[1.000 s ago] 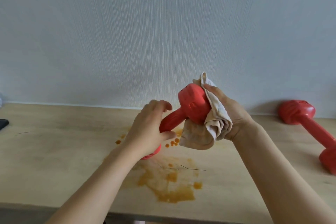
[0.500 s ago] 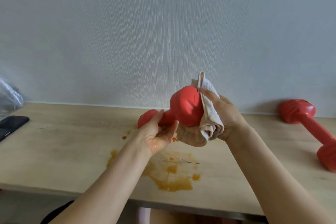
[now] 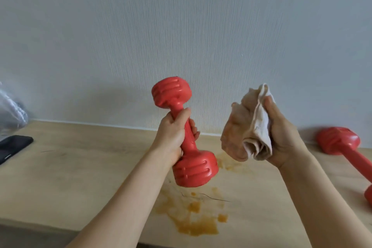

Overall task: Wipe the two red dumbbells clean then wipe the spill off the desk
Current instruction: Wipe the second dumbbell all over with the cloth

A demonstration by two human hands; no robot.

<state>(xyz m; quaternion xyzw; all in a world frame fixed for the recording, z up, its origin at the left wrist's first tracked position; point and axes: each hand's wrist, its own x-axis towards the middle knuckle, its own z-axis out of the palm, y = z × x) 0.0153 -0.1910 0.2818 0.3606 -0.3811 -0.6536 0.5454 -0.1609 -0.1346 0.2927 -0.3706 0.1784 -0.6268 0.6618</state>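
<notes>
My left hand grips the handle of a red dumbbell, which stands nearly upright in the air above the desk. To its right, apart from the dumbbell, my right hand holds a crumpled, stained beige cloth. A second red dumbbell lies on the desk at the far right, partly cut off by the frame edge. An orange-brown spill is spread over the wooden desk below the held dumbbell, near the front edge.
A black phone lies at the desk's left edge, with a clear plastic bag behind it. A pale textured wall rises right behind the desk. A thin dark strand lies on the desk by the spill.
The cloth has come off the dumbbell head and my right hand has moved right. My left hand has turned the dumbbell from slanted to nearly upright, gripping its handle.
</notes>
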